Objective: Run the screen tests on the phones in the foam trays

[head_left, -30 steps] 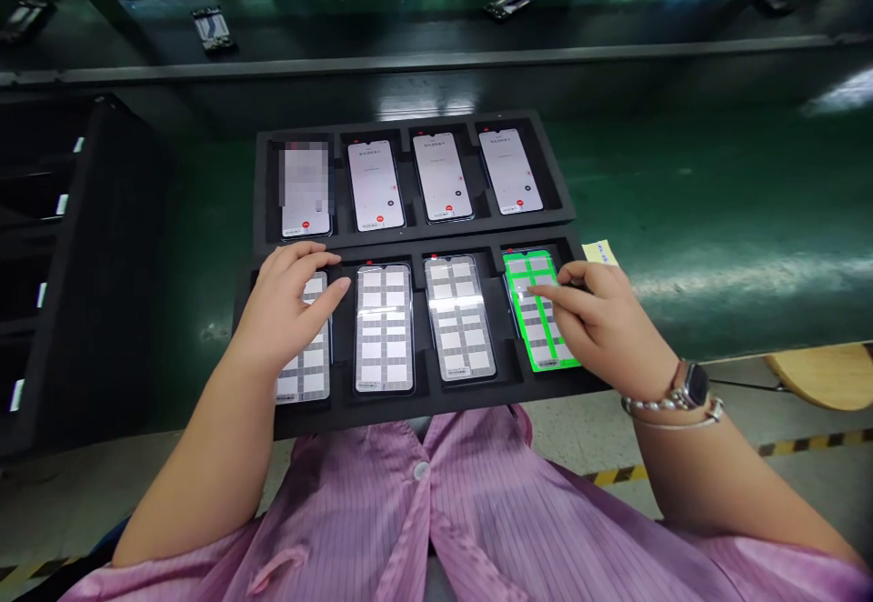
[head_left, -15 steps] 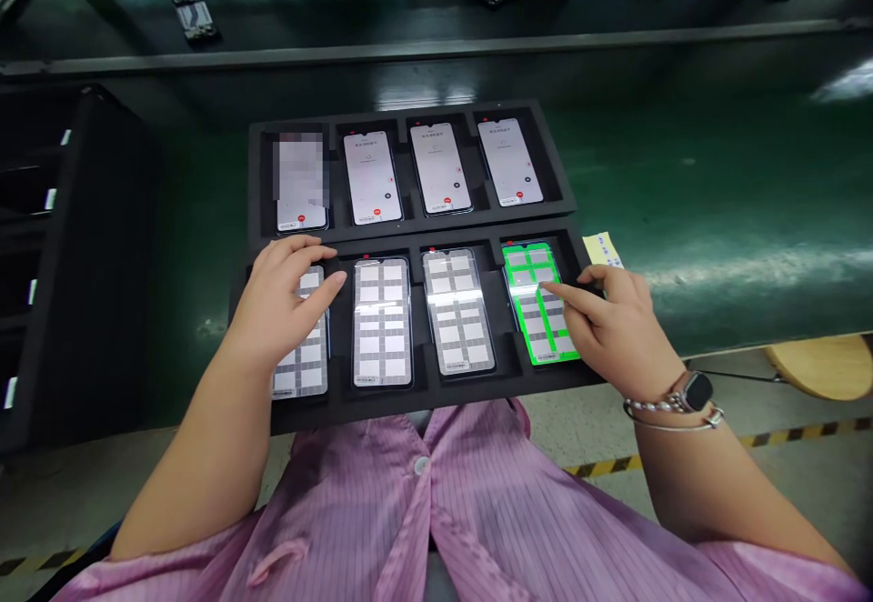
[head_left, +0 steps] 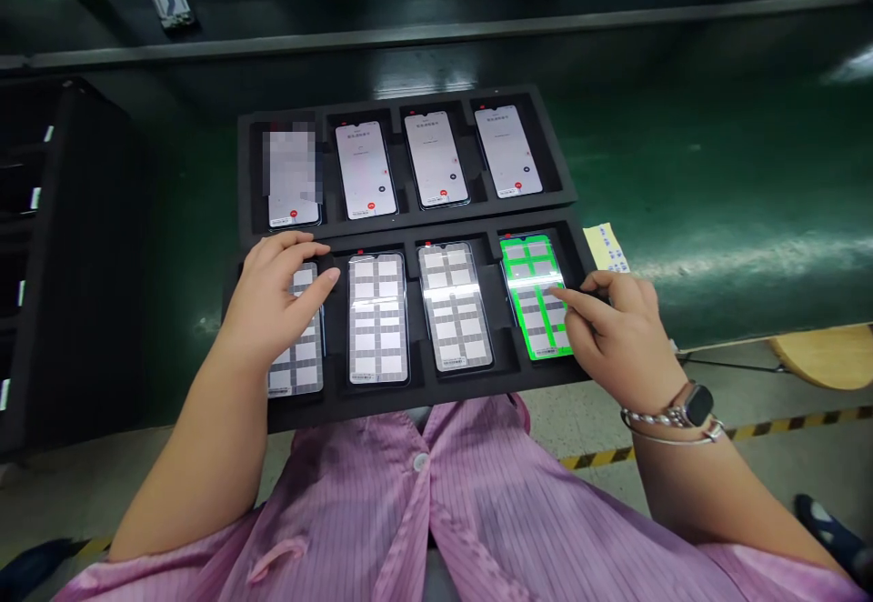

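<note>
Two black foam trays lie one behind the other, and each holds a row of smartphones. In the near tray [head_left: 423, 393], the rightmost phone [head_left: 528, 311] shows a grid partly filled with green. The index finger of my right hand [head_left: 617, 320] points onto this screen, its other fingers curled and holding nothing. My left hand [head_left: 276, 288] rests open over the leftmost phone [head_left: 300, 356] and hides much of it. Between them lie two phones with grey and white grids, the left-middle phone [head_left: 377, 320] and the right-middle phone [head_left: 455, 306].
Several phones with pale screens and red buttons, one a far phone [head_left: 366, 170], fill the far tray [head_left: 556, 165]. A yellow note [head_left: 605, 247] lies right of the trays. Black stacked trays [head_left: 75, 265] stand left. Beyond a rail [head_left: 409, 29] lie small devices. A stool [head_left: 825, 356] is at right.
My right fingertip has slid slightly down and right on the green-marked screen. My left hand stays over the leftmost phone. The whole view has shifted a little.
</note>
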`<state>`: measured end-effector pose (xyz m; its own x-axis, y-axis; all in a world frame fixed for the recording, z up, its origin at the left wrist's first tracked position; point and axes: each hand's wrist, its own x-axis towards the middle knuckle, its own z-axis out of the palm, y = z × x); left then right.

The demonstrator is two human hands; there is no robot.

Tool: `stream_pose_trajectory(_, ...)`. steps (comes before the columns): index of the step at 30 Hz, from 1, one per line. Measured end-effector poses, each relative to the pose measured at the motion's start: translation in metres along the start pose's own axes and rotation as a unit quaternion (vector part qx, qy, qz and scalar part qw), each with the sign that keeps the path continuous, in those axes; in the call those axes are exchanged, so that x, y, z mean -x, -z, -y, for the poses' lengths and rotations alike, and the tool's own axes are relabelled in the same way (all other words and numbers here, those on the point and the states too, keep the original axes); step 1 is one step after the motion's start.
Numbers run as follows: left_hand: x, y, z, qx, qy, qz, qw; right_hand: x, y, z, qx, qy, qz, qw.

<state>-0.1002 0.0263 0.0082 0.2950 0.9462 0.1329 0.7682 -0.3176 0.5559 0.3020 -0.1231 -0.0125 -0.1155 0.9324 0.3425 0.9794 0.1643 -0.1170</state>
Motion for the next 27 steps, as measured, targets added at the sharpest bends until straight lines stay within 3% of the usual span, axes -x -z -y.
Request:
stream_pose_trajectory(5, 0.001, 0.002, -0.002, 0.004, 0.016, 0.001, 1.0, -0.016, 0.002, 0.02, -0.034, 0.054, 0.038, 0.997)
stream_pose_trajectory(9, -0.017, 0.016, 0.002, 0.012, 0.027, -0.018, 0.999, -0.061, 0.012, 0.003, -0.087, 0.062, 0.018, 0.994)
stream_pose_trajectory(11, -0.039, 0.025, 0.01, -0.011, 0.024, -0.034, 0.999, -0.098, 0.009, -0.018, -0.113, 0.025, 0.013, 0.993)
stream_pose_trajectory(14, -0.08, 0.032, 0.025, -0.067, 0.036, -0.06, 0.995, -0.16, -0.01, -0.047, -0.137, -0.087, 0.045, 0.986)
stream_pose_trajectory(18, -0.122, 0.027, 0.039, -0.165, 0.103, -0.06, 0.979, -0.223, -0.045, -0.058, -0.145, -0.146, 0.05, 0.977)
stream_pose_trajectory(22, -0.135, 0.012, 0.043, -0.208, 0.141, -0.047, 0.967, -0.251, -0.058, -0.053, -0.156, -0.191, 0.057, 0.967)
stream_pose_trajectory(27, -0.14, -0.001, 0.054, -0.104, 0.165, -0.077, 0.978, -0.257, -0.028, -0.052, -0.165, -0.259, 0.062, 0.95)
